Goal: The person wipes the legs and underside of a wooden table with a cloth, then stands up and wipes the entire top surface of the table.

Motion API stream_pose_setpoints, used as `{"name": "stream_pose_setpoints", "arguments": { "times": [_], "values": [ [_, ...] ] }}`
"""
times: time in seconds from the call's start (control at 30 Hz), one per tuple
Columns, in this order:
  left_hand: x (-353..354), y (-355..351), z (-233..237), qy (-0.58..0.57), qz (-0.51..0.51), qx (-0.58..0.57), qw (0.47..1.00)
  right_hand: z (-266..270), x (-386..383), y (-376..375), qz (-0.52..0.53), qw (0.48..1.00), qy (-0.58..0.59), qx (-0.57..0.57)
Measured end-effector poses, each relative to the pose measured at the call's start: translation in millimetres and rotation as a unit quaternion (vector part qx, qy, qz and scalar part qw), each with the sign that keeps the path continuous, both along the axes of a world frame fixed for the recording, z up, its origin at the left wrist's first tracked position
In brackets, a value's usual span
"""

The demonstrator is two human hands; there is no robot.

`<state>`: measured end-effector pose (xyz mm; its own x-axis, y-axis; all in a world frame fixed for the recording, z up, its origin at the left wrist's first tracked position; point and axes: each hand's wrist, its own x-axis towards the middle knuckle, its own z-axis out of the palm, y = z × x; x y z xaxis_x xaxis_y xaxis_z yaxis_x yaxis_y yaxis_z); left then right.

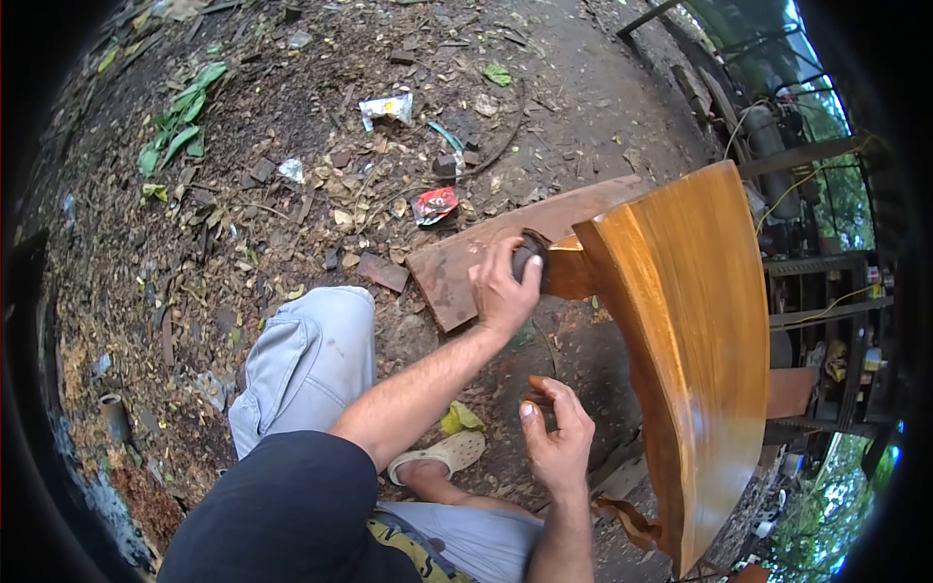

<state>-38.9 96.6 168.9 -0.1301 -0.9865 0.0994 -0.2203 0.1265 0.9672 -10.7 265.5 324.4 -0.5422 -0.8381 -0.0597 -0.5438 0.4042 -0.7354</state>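
Observation:
My left hand [503,290] is closed round a dark, rounded pad-like thing [531,251], whose exact kind I cannot make out. It presses against the end of a short wooden leg [571,272] that juts from a glossy brown wooden piece with a curved, wavy edge [695,330]. This piece stands on its side to my right. Below the leg, my right hand [560,433] hangs near the wavy edge, apart from the wood. Its fingers are loosely bent and spread, with brown stains at the tips, and nothing is in them.
A reddish plank [457,277] lies on the ground beneath the leg. Leaves, wood scraps, a red wrapper [434,205] and a white packet [386,110] litter the dirt. A dark shelf [816,321] with assorted items stands at the right. My foot in a pale clog [457,452] is below.

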Motion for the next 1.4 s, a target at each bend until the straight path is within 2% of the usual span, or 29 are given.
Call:
{"name": "stream_pose_setpoints", "arguments": {
  "times": [0.17, 0.4, 0.8, 1.0, 1.4],
  "values": [
    [-9, 10, 17, 0.001, -0.076, -0.152, 0.985, -3, 0, -2, 0.002, 1.0, 0.0, -0.001],
    [-14, 7, 8, -0.027, -0.094, -0.171, 0.98, -3, 1, -2, 0.004, 1.0, 0.009, 0.007],
    [-17, 33, -51, 0.002, -0.057, -0.038, 0.998, -9, -2, -1, 0.006, 1.0, 0.005, 0.011],
    [-20, 44, -75, -0.002, -0.078, 0.044, 0.996, -12, -3, 3, 0.0, 1.0, 0.004, 0.017],
    [-44, 44, -128, -0.063, -0.082, 0.053, 0.993, -16, -6, 14, -0.005, 1.0, 0.006, 0.024]
  ]
}}
